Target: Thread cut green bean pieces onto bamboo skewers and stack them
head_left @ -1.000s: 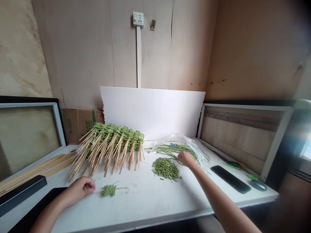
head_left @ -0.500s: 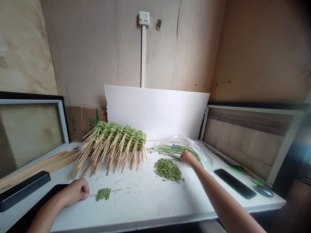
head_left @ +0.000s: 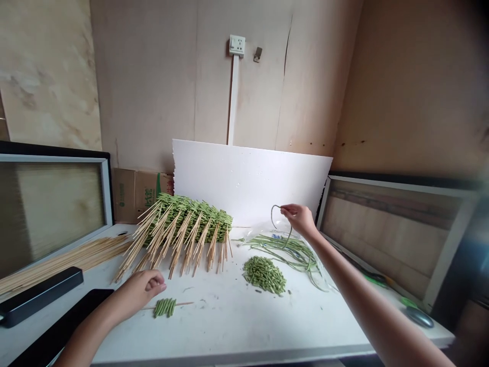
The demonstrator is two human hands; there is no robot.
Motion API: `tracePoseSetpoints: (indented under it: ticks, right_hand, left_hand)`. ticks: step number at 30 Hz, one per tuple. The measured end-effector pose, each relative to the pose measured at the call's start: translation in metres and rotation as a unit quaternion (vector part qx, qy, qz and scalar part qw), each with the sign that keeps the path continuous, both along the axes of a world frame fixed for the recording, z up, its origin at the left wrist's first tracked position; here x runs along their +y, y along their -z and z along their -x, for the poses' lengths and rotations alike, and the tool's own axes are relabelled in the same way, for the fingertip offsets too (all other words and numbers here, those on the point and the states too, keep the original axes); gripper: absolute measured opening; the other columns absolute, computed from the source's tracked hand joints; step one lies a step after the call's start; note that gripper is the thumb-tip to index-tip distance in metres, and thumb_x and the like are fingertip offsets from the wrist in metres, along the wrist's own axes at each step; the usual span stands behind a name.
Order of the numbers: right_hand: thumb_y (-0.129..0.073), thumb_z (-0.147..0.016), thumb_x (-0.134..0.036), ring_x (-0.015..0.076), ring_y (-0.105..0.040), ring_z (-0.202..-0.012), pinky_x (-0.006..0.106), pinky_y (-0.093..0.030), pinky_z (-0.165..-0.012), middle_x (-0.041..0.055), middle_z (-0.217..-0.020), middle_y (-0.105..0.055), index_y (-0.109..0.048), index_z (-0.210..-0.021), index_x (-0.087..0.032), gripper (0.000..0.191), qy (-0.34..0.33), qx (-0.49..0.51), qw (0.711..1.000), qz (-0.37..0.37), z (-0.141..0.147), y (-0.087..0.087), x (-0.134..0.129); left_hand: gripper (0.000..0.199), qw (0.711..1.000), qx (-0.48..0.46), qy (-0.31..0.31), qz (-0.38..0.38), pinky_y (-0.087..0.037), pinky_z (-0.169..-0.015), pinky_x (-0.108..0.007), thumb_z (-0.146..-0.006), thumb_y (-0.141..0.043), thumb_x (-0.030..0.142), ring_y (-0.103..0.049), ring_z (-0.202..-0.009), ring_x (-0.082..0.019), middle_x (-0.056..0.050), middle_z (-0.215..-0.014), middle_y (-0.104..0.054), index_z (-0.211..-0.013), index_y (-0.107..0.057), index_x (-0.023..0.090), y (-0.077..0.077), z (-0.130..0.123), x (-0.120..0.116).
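Note:
My right hand (head_left: 300, 219) is raised above the plastic bag at the back right, pinching a long, thin green garlic scape (head_left: 273, 216) that bends in a loop and hangs down. Below it lie more long garlic scapes (head_left: 277, 245) on the bag. A heap of short cut pieces (head_left: 264, 275) sits in front of them. My left hand (head_left: 147, 286) hovers near the table with curled fingers and nothing visible in them. Just below and right of it, a wooden skewer (head_left: 185, 304) lies flat, with a row of cut green pieces (head_left: 165, 308) threaded on it.
A tall stack of filled skewers (head_left: 191, 216) stands at the back left, sticks pointing forward. Loose bare skewers (head_left: 64, 262) lie at the left beside a long black box (head_left: 42, 295). A white board (head_left: 248, 178) stands behind. A computer mouse (head_left: 419, 317) rests at the right.
My right hand has lifted up from the long scapes with one in its fingers. My left hand has let go of the skewer's end and moved up and right. The view has shifted slightly.

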State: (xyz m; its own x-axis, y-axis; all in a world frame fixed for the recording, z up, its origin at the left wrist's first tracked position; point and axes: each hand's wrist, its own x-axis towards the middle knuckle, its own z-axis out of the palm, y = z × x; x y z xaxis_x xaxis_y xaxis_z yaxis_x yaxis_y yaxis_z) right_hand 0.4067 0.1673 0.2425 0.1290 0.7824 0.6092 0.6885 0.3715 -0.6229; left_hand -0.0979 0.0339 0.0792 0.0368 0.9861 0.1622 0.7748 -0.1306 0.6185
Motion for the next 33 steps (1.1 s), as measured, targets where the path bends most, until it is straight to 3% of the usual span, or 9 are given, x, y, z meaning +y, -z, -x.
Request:
tracePoseSetpoints:
  ticks: [4, 7, 12, 15, 17, 21, 25, 28, 33]
  right_hand:
    - [-0.071, -0.083, -0.044, 0.0259, -0.075, -0.087, 0.036, -0.057, -0.079, 0.0119, -0.09, -0.081, -0.08, -0.106, -0.015, 0.038, -0.099, 0.034, 0.993, -0.06, 0.045, -0.026, -0.051]
    - [-0.072, -0.084, -0.046, 0.0241, -0.073, -0.083, 0.035, -0.056, -0.074, 0.0089, -0.092, -0.081, -0.079, -0.113, -0.02, 0.039, -0.152, 0.011, 0.988, -0.035, 0.082, -0.022, -0.091]
    - [-0.071, -0.089, -0.045, 0.023, -0.073, -0.075, 0.036, -0.059, -0.069, 0.008, -0.09, -0.08, -0.081, -0.104, -0.023, 0.028, -0.256, 0.017, 0.966, 0.011, 0.137, 0.02, -0.14]
    - [-0.067, -0.094, -0.046, 0.0227, -0.073, -0.076, 0.036, -0.061, -0.068, 0.0073, -0.091, -0.08, -0.079, -0.113, -0.026, 0.03, -0.328, 0.024, 0.944, 0.023, 0.165, 0.05, -0.156]
    - [-0.067, -0.094, -0.046, 0.0223, -0.074, -0.076, 0.036, -0.061, -0.07, 0.0065, -0.089, -0.079, -0.078, -0.114, -0.027, 0.03, -0.348, 0.037, 0.937, 0.025, 0.176, 0.063, -0.163]
    - [-0.067, -0.093, -0.049, 0.0195, -0.071, -0.071, 0.031, -0.059, -0.066, 0.0052, -0.087, -0.077, -0.072, -0.125, -0.026, 0.04, -0.371, 0.057, 0.921, 0.102, 0.175, 0.068, -0.17]
    - [-0.055, -0.1, -0.049, 0.018, -0.066, -0.069, 0.027, -0.052, -0.061, 0.0045, -0.081, -0.075, -0.076, -0.119, -0.025, 0.038, -0.416, -0.028, 0.886, 0.202, 0.153, 0.071, -0.169]
    - [-0.054, -0.101, -0.043, 0.0185, -0.065, -0.068, 0.027, -0.048, -0.06, 0.0041, -0.076, -0.075, -0.08, -0.107, -0.025, 0.033, -0.395, -0.084, 0.892, 0.205, 0.139, 0.088, -0.165]
    - [-0.061, -0.097, -0.035, 0.0194, -0.062, -0.062, 0.029, -0.044, -0.059, 0.0046, -0.071, -0.073, -0.083, -0.09, -0.026, 0.025, -0.33, -0.118, 0.924, 0.153, 0.129, 0.127, -0.156]
  left_hand:
    - [0.038, 0.997, -0.011, 0.049, -0.064, -0.053, -0.083, -0.034, -0.093, -0.058, 0.055, -0.068, -0.09, -0.026, -0.007, -0.099, -0.075, -0.1, -0.074, 0.021, -0.033, -0.036, -0.016]
    - [0.049, 0.984, -0.029, 0.024, -0.177, -0.055, -0.088, -0.037, -0.096, -0.057, 0.057, -0.068, -0.1, -0.028, -0.011, -0.113, -0.071, -0.128, -0.065, 0.021, -0.05, -0.06, -0.03]
    - [0.07, 0.957, -0.011, 0.029, -0.289, -0.04, -0.116, -0.049, -0.095, -0.065, 0.049, -0.045, -0.143, -0.035, -0.013, -0.157, -0.046, -0.157, -0.039, 0.028, -0.063, -0.099, -0.058]
    - [0.059, 0.967, -0.057, 0.077, -0.238, -0.047, -0.111, -0.045, -0.101, -0.057, 0.046, -0.054, -0.137, -0.033, -0.014, -0.147, -0.058, -0.155, -0.043, 0.028, -0.066, -0.119, -0.069]
    - [0.039, 0.973, -0.104, 0.108, -0.176, -0.056, -0.093, -0.036, -0.104, -0.048, 0.046, -0.069, -0.11, -0.028, -0.012, -0.118, -0.074, -0.134, -0.064, 0.026, -0.069, -0.128, -0.072]
    - [0.04, 0.974, -0.133, 0.109, -0.15, -0.051, -0.063, -0.027, -0.106, -0.042, 0.039, -0.063, -0.066, -0.019, -0.004, -0.074, -0.069, -0.096, -0.076, 0.022, -0.07, -0.121, -0.066]
    - [0.037, 0.962, -0.064, 0.089, -0.249, -0.051, -0.078, -0.033, -0.097, -0.044, 0.014, -0.065, -0.085, -0.021, -0.007, -0.095, -0.074, -0.11, -0.078, 0.022, -0.063, -0.09, -0.046]
    - [0.045, 0.95, 0.044, 0.087, -0.297, -0.044, -0.093, -0.042, -0.09, -0.046, 0.003, -0.062, -0.098, -0.026, -0.007, -0.097, -0.077, -0.108, -0.081, 0.025, -0.053, -0.068, -0.03]
    - [0.037, 0.97, 0.091, 0.065, -0.216, -0.039, -0.1, -0.046, -0.083, -0.059, -0.001, -0.058, -0.108, -0.03, -0.007, -0.1, -0.076, -0.09, -0.082, 0.027, -0.031, -0.053, -0.018]
